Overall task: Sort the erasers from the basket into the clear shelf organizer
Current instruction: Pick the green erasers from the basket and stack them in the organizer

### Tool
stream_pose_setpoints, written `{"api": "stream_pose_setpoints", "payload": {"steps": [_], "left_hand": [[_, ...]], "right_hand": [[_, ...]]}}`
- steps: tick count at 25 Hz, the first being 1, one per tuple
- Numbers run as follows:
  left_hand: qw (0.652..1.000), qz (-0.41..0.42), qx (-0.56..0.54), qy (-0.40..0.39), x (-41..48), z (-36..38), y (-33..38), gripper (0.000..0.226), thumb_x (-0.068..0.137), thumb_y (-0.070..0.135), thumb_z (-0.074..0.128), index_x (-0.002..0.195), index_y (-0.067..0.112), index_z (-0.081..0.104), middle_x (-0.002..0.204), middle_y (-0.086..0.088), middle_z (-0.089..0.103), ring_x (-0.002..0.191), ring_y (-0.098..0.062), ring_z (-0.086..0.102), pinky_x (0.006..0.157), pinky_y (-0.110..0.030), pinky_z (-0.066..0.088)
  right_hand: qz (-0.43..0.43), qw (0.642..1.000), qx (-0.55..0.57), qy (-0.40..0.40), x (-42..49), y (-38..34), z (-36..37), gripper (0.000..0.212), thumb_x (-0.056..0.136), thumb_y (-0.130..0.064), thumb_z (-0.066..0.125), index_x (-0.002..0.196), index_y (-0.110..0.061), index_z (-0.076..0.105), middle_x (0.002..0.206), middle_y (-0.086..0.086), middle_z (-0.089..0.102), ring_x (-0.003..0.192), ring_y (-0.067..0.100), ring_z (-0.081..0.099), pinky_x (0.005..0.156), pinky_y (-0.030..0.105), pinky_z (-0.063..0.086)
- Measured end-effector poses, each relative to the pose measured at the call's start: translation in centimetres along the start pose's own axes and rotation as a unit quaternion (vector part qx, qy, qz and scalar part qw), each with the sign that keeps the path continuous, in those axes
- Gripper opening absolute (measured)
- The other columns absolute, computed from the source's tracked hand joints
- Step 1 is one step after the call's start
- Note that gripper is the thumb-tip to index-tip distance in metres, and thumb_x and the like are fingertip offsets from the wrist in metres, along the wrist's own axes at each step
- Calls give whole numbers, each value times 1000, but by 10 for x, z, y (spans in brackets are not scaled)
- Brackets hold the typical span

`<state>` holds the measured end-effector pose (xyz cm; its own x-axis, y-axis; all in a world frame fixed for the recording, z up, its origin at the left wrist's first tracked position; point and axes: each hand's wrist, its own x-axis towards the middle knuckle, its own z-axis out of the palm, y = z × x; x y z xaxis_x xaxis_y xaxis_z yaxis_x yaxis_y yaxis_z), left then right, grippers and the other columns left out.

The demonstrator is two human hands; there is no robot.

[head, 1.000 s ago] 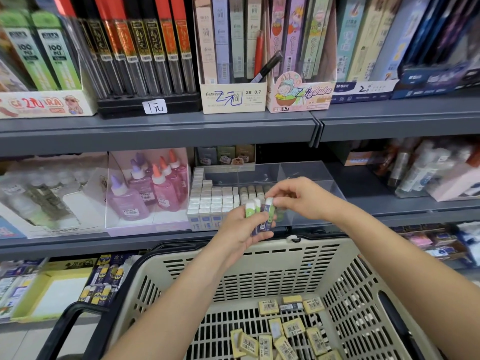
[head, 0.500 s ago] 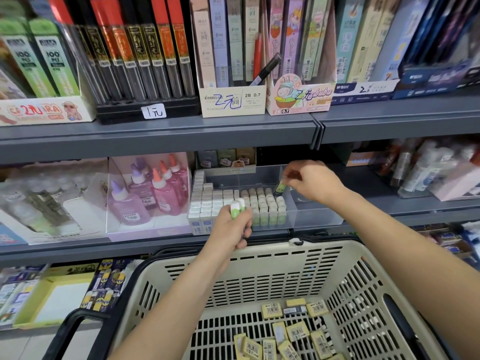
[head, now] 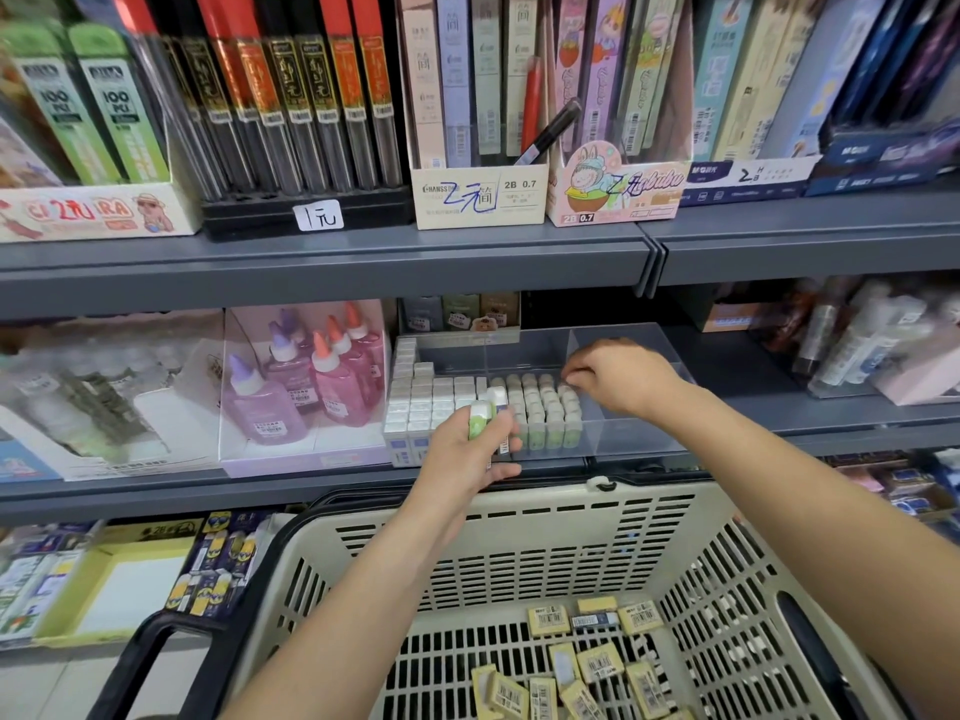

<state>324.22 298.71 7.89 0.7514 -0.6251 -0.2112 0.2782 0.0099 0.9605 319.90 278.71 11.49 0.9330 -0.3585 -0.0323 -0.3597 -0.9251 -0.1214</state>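
Observation:
A clear shelf organizer [head: 640, 440] stands on the middle shelf. Its left part holds rows of white erasers [head: 422, 403], and beside them stand green-sleeved erasers [head: 540, 409]. My right hand [head: 621, 379] reaches into the organizer, its curled fingertips pinching a green eraser [head: 567, 392] at the back right corner of the green block. Just in front of the organizer, my left hand [head: 470, 452] grips two or three held erasers [head: 480, 417] upright. Below, the beige basket [head: 571, 522] holds several yellow-wrapped erasers [head: 597, 663] on its floor.
Pink and purple glue bottles [head: 311, 387] sit in a tray left of the organizer. Pencil-lead boxes [head: 480, 200] fill the upper shelf. The basket's black handle [head: 156, 662] lies at the lower left. The organizer's right compartment [head: 623, 356] holds nothing.
My right hand took a green eraser from my left hand, carried it back into the organizer and lowered it onto the end of the green rows. My left hand dropped slightly.

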Motion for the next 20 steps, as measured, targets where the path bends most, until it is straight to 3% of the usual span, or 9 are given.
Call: {"api": "stream_pose_setpoints", "payload": {"steps": [2, 4, 6, 9, 12, 15, 17, 20], "left_hand": [[1000, -5, 23, -6, -1, 1, 1, 12, 91, 26, 58, 97, 17, 62, 89, 5, 65, 75, -8, 64, 52, -18, 48], [998, -7, 52, -15, -2, 3, 1, 7, 89, 26, 61, 94, 22, 62, 81, 6, 62, 69, -5, 63, 47, -17, 43], [996, 2, 82, -29, -3, 8, 3, 3, 87, 22, 64, 89, 24, 62, 76, 6, 61, 68, -6, 62, 46, -17, 40], [995, 13, 86, -38, -4, 18, 3, 7, 87, 18, 64, 91, 23, 62, 81, 2, 63, 71, -7, 63, 49, -18, 46], [999, 5, 54, -2, -3, 17, 2, 6, 91, 24, 58, 96, 23, 59, 85, 2, 66, 64, -5, 64, 51, -19, 51], [997, 13, 78, 18, 0, 8, 0, 13, 92, 29, 56, 83, 20, 55, 63, 3, 53, 50, -6, 49, 45, -20, 41], [996, 16, 84, 19, 2, 4, 0, 19, 91, 31, 56, 79, 17, 50, 59, 4, 47, 51, -8, 42, 46, -22, 37], [999, 0, 31, 21, 5, 4, 0, 6, 87, 19, 47, 83, 15, 46, 65, 1, 51, 52, -9, 43, 45, -23, 35]], "right_hand": [[-25, 998, 20, 48, -11, -6, -6, 25, 95, -32, 47, 111, -29, 66, 118, -6, 64, 110, 22, 56, 93, 35, 44], [-60, 985, 149, 67, -25, -19, -13, 22, 91, -34, 55, 104, -25, 70, 101, -7, 71, 95, 12, 63, 85, 30, 50], [-77, 966, 241, 48, -38, -32, -17, 19, 85, -36, 62, 92, -23, 73, 80, -10, 70, 74, 0, 62, 71, 18, 48], [-68, 967, 246, 25, -45, -31, -22, 11, 83, -29, 67, 85, -20, 73, 71, -9, 68, 61, -2, 58, 65, 16, 45], [-25, 956, 282, 73, -39, -9, -38, 7, 84, -23, 66, 87, -21, 73, 73, -9, 68, 64, 3, 61, 67, 16, 47], [3, 968, 209, 141, -28, 8, -44, 12, 86, -25, 64, 96, -22, 70, 84, -7, 65, 77, 9, 57, 69, 15, 39], [9, 974, 177, 142, -20, 11, -37, 15, 88, -25, 61, 101, -21, 69, 92, -3, 67, 85, 13, 59, 78, 19, 40], [25, 976, 174, 128, -12, 11, -25, 19, 90, -27, 58, 106, -23, 66, 100, 2, 69, 94, 20, 61, 85, 27, 49]]}}
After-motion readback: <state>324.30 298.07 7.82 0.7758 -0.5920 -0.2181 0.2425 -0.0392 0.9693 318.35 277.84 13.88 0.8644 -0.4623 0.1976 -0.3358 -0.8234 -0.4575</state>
